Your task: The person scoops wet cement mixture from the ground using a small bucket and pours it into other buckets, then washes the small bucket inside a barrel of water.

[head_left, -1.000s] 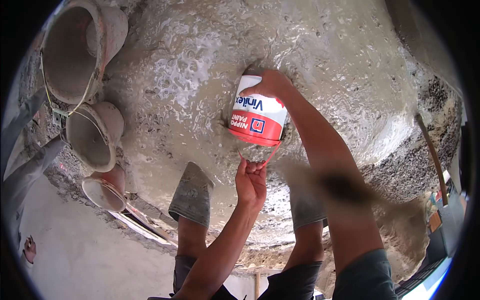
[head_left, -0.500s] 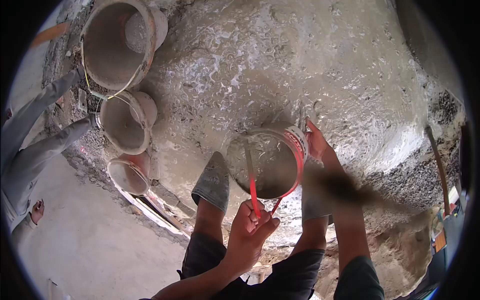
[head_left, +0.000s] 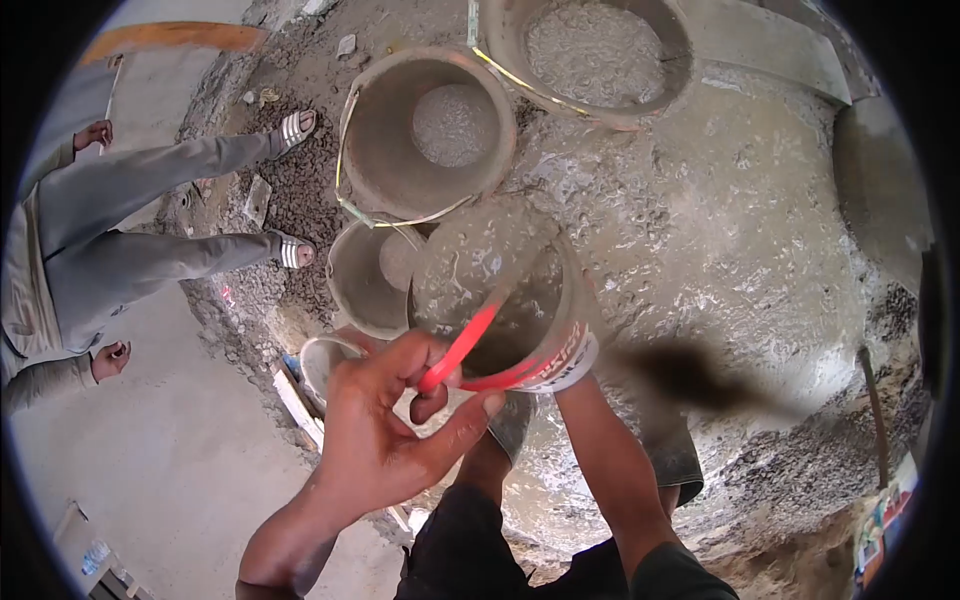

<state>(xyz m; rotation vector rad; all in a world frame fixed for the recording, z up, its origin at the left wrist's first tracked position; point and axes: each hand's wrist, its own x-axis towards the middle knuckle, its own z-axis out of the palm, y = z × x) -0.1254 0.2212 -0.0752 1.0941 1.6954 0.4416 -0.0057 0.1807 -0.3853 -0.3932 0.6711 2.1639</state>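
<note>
My left hand (head_left: 400,425) is closed round the red handle (head_left: 465,345) of a white bucket (head_left: 560,365) with red lettering. The bucket is lifted and tilted away from me, and wet grey mortar (head_left: 480,255) bulges at its far rim. From the right, my right forearm (head_left: 615,460) reaches up to the bucket's lower side. The bucket hides my right hand and its fingers. Just beyond the tilted rim stands a small mortar-smeared bucket (head_left: 350,285), partly covered by it.
A large bucket (head_left: 365,130) and another bucket of mortar (head_left: 680,60) stand beyond. Wet mortar (head_left: 720,250) spreads across the ground on the right. At left, another person in grey trousers (head_left: 150,180) and striped sandals stands near gravel. A stick (head_left: 873,420) lies at far right.
The bucket has risen from the mortar and moved left, tipping towards the other buckets. My left hand still grips its handle. My right hand has gone out of sight behind it. The view has shifted.
</note>
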